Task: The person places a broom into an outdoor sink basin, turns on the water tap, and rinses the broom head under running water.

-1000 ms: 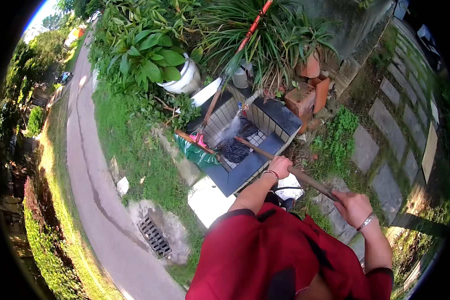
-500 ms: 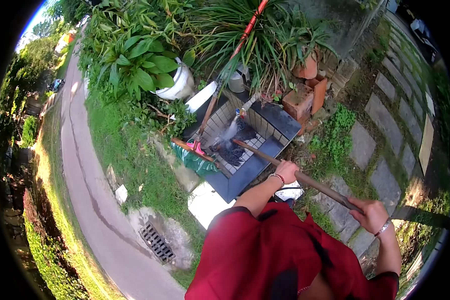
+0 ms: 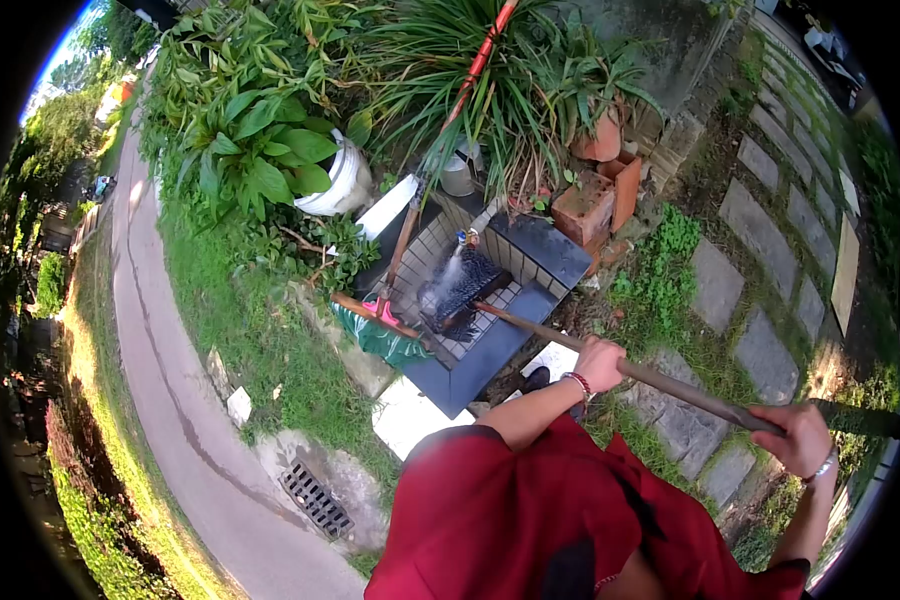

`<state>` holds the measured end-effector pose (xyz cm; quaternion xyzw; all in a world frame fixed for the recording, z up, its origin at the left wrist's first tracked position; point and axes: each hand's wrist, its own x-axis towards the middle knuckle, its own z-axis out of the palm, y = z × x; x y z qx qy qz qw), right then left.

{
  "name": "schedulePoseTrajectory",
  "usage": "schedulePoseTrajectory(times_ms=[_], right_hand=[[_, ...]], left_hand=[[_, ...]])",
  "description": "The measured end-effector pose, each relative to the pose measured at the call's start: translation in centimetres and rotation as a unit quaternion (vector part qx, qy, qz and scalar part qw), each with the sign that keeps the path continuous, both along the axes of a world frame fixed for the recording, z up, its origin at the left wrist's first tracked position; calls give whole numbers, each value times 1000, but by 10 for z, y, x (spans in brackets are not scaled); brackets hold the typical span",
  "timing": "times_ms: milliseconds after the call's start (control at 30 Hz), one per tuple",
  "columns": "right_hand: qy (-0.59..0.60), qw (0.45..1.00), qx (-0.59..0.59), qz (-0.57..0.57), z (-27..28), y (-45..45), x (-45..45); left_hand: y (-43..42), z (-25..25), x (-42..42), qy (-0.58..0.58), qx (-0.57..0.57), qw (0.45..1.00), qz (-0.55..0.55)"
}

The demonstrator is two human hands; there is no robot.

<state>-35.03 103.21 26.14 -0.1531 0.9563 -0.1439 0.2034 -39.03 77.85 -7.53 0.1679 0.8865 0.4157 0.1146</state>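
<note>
Both of my hands grip the long brown wooden handle of a mop (image 3: 540, 332). My left hand (image 3: 598, 364) is wrapped round the middle of it, and my right hand (image 3: 798, 440) is closed near its upper end. The dark mop head (image 3: 465, 290) lies inside a low tiled basin (image 3: 510, 345) with a dark stone rim. Water sprays onto the mop head from a tap (image 3: 467, 238) with a blue part, at the basin's back.
A second pole, red and brown (image 3: 475, 70), leans across the basin's left side near a pink item (image 3: 380, 312) and a green cloth or bag (image 3: 385, 340). Around stand a white bucket (image 3: 345, 180), a metal can (image 3: 457, 175) and bricks (image 3: 582, 208). A drain grate (image 3: 315, 498) lies front left.
My hands have moved right and slightly down, drawing the handle back. The mop head has shifted within the basin and now lies more bunched under the spray.
</note>
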Motion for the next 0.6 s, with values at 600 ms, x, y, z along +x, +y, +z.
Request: schedulePoseTrajectory(times_ms=[600], right_hand=[[50, 996, 53, 57, -30, -10, -28]], left_hand=[[-35, -32, -34, -74, -54, 993, -77]])
